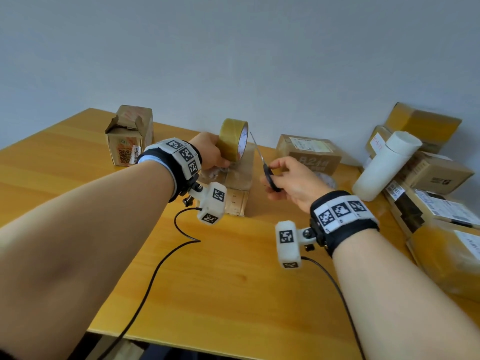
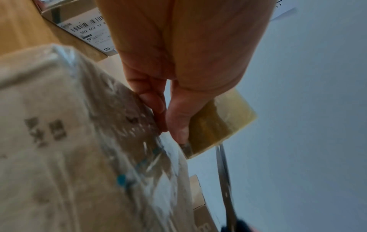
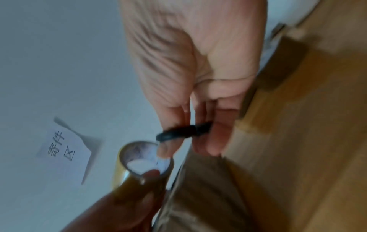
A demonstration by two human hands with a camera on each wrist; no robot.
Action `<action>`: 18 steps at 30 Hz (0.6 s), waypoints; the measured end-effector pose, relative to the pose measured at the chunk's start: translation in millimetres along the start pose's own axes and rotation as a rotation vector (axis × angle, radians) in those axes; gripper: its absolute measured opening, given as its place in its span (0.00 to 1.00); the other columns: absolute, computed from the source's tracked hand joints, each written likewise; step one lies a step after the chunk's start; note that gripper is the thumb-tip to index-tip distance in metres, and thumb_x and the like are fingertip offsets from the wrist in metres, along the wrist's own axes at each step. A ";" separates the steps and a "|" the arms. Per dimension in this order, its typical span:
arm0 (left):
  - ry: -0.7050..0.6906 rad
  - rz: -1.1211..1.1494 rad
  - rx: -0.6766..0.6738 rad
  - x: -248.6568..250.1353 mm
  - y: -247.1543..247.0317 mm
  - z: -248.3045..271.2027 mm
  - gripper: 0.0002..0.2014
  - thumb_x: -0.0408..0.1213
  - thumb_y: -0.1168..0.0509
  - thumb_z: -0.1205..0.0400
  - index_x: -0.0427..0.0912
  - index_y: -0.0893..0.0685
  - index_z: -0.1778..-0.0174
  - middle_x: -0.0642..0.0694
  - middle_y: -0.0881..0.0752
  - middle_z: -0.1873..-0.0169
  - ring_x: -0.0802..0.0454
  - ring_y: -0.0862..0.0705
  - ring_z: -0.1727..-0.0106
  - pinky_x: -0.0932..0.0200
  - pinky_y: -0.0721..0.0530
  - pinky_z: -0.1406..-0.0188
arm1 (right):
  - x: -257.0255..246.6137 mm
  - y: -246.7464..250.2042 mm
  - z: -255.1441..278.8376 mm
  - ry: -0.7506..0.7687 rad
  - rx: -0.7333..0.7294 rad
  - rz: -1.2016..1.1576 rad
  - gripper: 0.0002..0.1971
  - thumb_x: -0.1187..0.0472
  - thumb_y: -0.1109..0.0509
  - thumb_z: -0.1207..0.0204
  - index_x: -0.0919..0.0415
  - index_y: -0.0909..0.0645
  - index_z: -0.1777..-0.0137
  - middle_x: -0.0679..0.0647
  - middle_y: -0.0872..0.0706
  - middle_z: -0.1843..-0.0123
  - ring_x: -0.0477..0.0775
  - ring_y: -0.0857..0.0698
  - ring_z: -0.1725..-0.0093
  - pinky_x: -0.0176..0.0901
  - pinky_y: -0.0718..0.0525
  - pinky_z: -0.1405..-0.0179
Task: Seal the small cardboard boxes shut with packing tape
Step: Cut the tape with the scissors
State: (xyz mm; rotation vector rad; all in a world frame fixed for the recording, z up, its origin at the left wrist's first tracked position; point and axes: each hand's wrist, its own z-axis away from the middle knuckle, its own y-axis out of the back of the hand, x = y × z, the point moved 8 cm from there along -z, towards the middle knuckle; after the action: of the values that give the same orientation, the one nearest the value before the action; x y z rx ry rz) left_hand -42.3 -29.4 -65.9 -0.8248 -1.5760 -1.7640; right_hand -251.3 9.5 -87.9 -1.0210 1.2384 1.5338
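Note:
A small cardboard box (image 1: 239, 178) stands mid-table, its top under wrinkled clear tape (image 2: 139, 157). Above its far end my left hand (image 1: 210, 154) grips a roll of brownish packing tape (image 1: 232, 141), held upright on edge; the same tape roll (image 2: 220, 122) shows in the left wrist view, and again as the roll (image 3: 139, 169) in the right wrist view. My right hand (image 1: 291, 178) holds black-handled scissors (image 1: 265, 165) just right of the roll, blades pointing up and back. Fingers pass through the scissor handle loops (image 3: 182, 131). The blade (image 2: 224, 175) rises beside the roll.
An opened, torn box (image 1: 128, 136) stands at the back left. Another box (image 1: 309, 152) sits behind my right hand. A white cylinder (image 1: 384, 167) leans on a stack of boxes (image 1: 439, 193) at the right. A paper sign (image 3: 63, 149) hangs on the wall. Wrist-camera cables (image 1: 155, 268) trail over the wooden table (image 1: 78, 178).

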 end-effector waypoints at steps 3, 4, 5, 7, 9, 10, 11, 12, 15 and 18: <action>-0.001 -0.006 -0.008 1.2 -0.1 1.1 0.17 0.32 0.23 0.24 0.40 0.13 0.39 0.37 0.09 0.51 0.40 0.12 0.54 0.41 0.11 0.43 | 8.6 13.7 11.0 -0.046 -0.143 0.182 0.20 0.68 0.24 0.20 0.57 0.24 0.32 0.58 0.05 0.53 0.53 0.10 0.55 0.53 0.10 0.47; 0.001 -0.008 -0.010 1.4 -0.2 1.2 0.17 0.32 0.23 0.23 0.39 0.13 0.39 0.37 0.10 0.52 0.41 0.12 0.55 0.42 0.10 0.44 | 10.4 14.9 13.7 -0.046 -0.201 0.292 0.23 0.66 0.20 0.24 0.55 0.23 0.33 0.59 0.05 0.51 0.54 0.09 0.53 0.55 0.11 0.43; 0.002 -0.013 -0.011 1.3 -0.1 1.3 0.16 0.31 0.24 0.23 0.39 0.13 0.39 0.38 0.10 0.54 0.42 0.12 0.57 0.43 0.10 0.45 | 11.1 15.3 16.2 -0.040 -0.244 0.420 0.25 0.62 0.16 0.28 0.52 0.22 0.34 0.60 0.06 0.48 0.56 0.09 0.50 0.57 0.12 0.39; 0.007 -0.021 -0.011 1.7 -0.4 1.4 0.15 0.31 0.24 0.23 0.40 0.13 0.40 0.38 0.10 0.55 0.43 0.13 0.59 0.45 0.10 0.47 | 7.9 15.0 18.2 -0.014 -0.266 0.616 0.27 0.56 0.12 0.33 0.47 0.21 0.37 0.56 0.06 0.48 0.56 0.08 0.44 0.57 0.13 0.35; 0.011 -0.016 -0.009 1.5 -0.9 1.2 0.15 0.31 0.24 0.23 0.40 0.13 0.40 0.37 0.09 0.53 0.43 0.12 0.59 0.45 0.10 0.47 | 0.6 15.5 14.9 0.032 -0.226 0.702 0.28 0.52 0.11 0.36 0.45 0.20 0.40 0.51 0.06 0.49 0.52 0.08 0.45 0.53 0.13 0.37; 0.013 -0.005 -0.006 0.5 -1.2 0.5 0.16 0.32 0.24 0.23 0.41 0.12 0.40 0.38 0.09 0.52 0.44 0.12 0.57 0.45 0.11 0.44 | -3.9 14.6 13.3 0.054 -0.207 0.731 0.28 0.51 0.11 0.36 0.45 0.20 0.40 0.49 0.06 0.48 0.50 0.09 0.46 0.49 0.13 0.40; 0.014 0.005 0.003 -0.6 -0.5 -0.2 0.17 0.32 0.23 0.24 0.41 0.12 0.39 0.39 0.09 0.50 0.44 0.11 0.53 0.44 0.12 0.41 | -8.1 13.1 11.9 0.070 -0.195 0.754 0.28 0.51 0.11 0.36 0.45 0.20 0.40 0.47 0.07 0.48 0.48 0.10 0.46 0.45 0.14 0.43; 0.015 0.013 0.016 -1.7 0.9 -0.6 0.18 0.32 0.23 0.24 0.42 0.12 0.38 0.41 0.09 0.49 0.45 0.11 0.49 0.44 0.14 0.38 | -11.8 10.8 10.4 0.085 -0.193 0.766 0.28 0.51 0.11 0.36 0.46 0.20 0.40 0.47 0.08 0.48 0.47 0.11 0.46 0.43 0.15 0.45; 0.026 0.027 0.042 -5.0 4.7 -1.9 0.19 0.33 0.22 0.24 0.44 0.12 0.37 0.44 0.09 0.47 0.44 0.12 0.44 0.44 0.17 0.33 | -20.3 1.2 5.3 0.122 -0.214 0.788 0.26 0.53 0.11 0.35 0.47 0.19 0.40 0.47 0.10 0.47 0.47 0.12 0.46 0.44 0.15 0.43; 0.026 0.014 0.033 -4.2 4.4 -4.4 0.20 0.33 0.22 0.25 0.44 0.12 0.36 0.44 0.10 0.46 0.43 0.12 0.44 0.44 0.16 0.34 | -26.8 -6.4 -0.2 0.147 -0.235 0.825 0.26 0.54 0.12 0.33 0.49 0.18 0.38 0.48 0.11 0.47 0.48 0.13 0.45 0.42 0.16 0.46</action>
State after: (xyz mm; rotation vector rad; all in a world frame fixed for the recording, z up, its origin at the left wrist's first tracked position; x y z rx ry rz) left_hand -36.5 -34.1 -67.0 -0.7922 -1.5747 -1.7277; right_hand -238.0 6.2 -63.9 -0.8069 1.7377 2.3014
